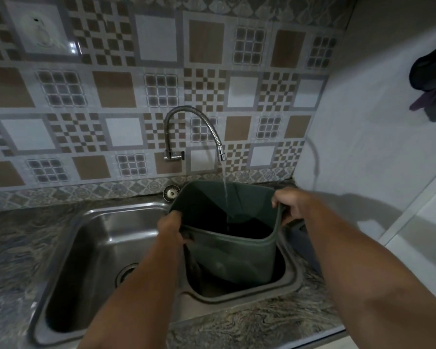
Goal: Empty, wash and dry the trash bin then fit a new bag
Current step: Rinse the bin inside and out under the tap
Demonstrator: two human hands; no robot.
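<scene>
A dark green square trash bin [233, 258] stands upright in the right basin of the steel sink [291, 278], mouth up. My left hand [171, 227] grips the bin's left rim, fingers curled over the edge. On the opposite rim my right hand [291, 204] holds the right corner. Water runs in a thin stream from the flexible chrome faucet [199, 127] into the bin, and the bin's bottom looks dark and wet.
The left basin [98, 248] of the sink has a round drain [127, 273]. A sink strainer plug [171, 192] lies on the marbled counter [18, 248] behind the bin. A dark cloth [431, 81] hangs on the white wall at the right. Patterned tiles cover the back wall.
</scene>
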